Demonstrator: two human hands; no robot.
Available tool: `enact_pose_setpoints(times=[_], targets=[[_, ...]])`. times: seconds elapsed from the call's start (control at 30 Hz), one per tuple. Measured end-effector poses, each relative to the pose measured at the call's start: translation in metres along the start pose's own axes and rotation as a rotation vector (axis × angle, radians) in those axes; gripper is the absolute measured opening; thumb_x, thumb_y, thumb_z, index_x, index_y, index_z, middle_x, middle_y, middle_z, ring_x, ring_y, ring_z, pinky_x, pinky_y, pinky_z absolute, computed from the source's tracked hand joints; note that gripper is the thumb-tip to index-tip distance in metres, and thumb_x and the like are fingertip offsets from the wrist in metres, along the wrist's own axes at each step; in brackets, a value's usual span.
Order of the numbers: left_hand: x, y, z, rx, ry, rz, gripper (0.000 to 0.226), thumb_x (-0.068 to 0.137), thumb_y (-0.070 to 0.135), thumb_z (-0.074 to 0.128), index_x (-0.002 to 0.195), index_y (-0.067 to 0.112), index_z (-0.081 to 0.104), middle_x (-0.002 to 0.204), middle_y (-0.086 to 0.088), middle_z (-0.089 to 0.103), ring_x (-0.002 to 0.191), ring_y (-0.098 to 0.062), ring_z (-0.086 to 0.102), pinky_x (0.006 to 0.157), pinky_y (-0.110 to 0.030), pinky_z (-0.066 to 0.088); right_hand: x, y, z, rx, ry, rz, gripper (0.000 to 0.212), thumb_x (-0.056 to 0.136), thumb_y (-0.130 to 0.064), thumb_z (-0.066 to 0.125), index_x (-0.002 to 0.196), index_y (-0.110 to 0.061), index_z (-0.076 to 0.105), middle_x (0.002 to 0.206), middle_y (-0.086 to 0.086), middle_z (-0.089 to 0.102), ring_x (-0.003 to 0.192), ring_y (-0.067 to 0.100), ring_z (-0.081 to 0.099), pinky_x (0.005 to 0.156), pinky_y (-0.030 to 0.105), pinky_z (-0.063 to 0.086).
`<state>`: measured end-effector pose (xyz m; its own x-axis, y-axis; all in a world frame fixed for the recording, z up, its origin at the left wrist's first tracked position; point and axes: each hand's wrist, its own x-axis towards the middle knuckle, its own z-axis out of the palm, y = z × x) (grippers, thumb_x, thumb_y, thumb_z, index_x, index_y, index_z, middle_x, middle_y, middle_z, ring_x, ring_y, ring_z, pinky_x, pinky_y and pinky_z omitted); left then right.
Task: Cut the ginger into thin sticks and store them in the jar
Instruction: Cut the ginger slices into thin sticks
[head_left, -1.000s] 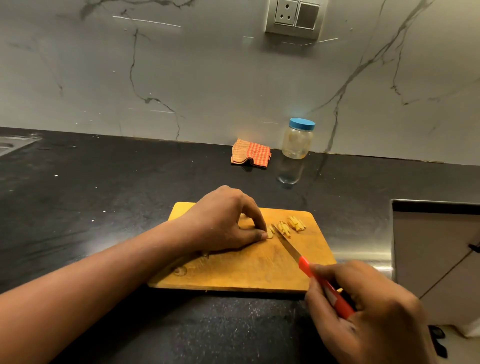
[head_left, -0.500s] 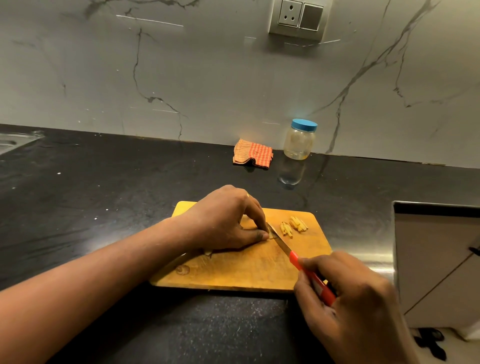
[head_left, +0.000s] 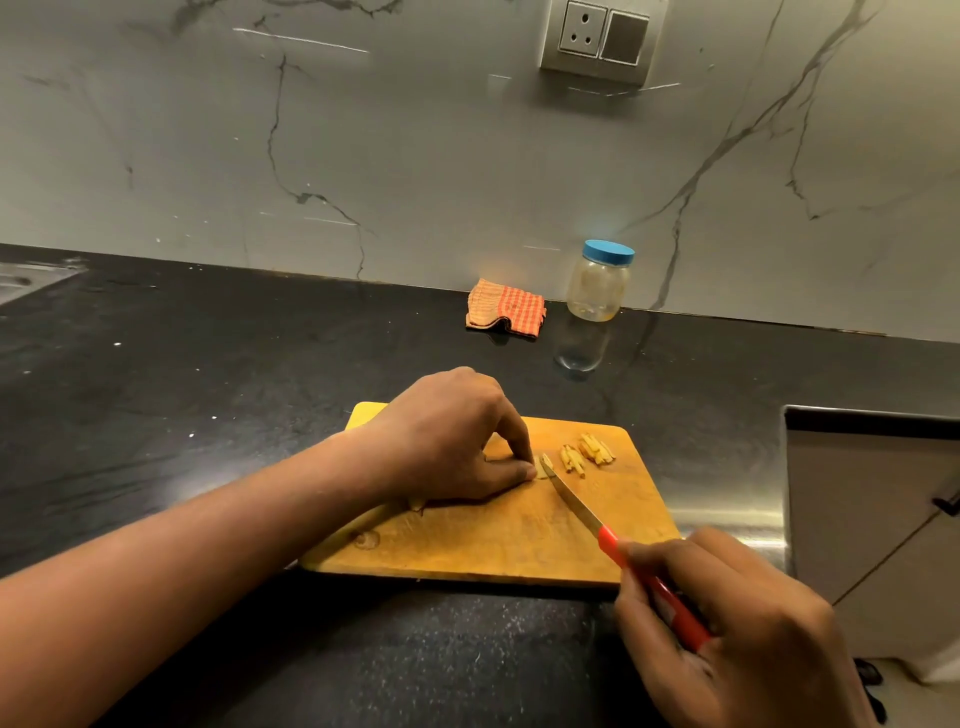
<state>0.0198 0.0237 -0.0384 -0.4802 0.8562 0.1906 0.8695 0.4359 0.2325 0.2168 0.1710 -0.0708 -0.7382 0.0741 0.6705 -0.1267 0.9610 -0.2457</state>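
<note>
You pinned the ginger piece (head_left: 542, 471) on the cutting board (head_left: 467, 551).
Your left hand (head_left: 452, 441) pinched it under curled fingertips; the knife (head_left: 574, 500) tip touched it, cut sticks (head_left: 587, 452) lay just beside, the lidded jar (head_left: 597, 286) stood at the wall, and your right hand (head_left: 727, 623) gripped the red handle.

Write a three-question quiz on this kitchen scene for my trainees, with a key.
1. Fill in: the knife is gripped by the ____ hand.
2. True or false: the jar has its blue lid on.
3. The cut ginger sticks lie: A in the jar; B on the cutting board; C on the knife.
Key: 1 right hand; 2 true; 3 B.
</note>
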Motion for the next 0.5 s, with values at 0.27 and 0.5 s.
enact_pose_setpoints(times=[0.27,0.5], targets=[[-0.002,-0.002,0.000,-0.017,-0.003,0.024,0.021,0.090,0.048,0.065,0.104,0.036,0.075,0.107,0.019,0.070,0.105,-0.005,0.058,0.095,-0.032,0.050,0.004,-0.004,0.009,0.047,0.046,0.030,0.012,0.071,-0.019,0.071,0.082,-0.016,0.075,0.069,-0.005,0.061,0.057,0.005,0.057,0.058,0.016,0.046],[0.000,-0.005,0.001,-0.028,-0.004,0.026,0.022,0.090,0.047,0.066,0.105,0.035,0.076,0.108,0.019,0.070,0.106,-0.005,0.057,0.096,-0.032,0.050,0.004,-0.001,0.012,0.048,-0.013,0.033,0.014,0.071,-0.020,0.071,0.084,-0.016,0.075,0.070,-0.007,0.061,0.058,0.004,0.057,0.057,0.017,0.047]])
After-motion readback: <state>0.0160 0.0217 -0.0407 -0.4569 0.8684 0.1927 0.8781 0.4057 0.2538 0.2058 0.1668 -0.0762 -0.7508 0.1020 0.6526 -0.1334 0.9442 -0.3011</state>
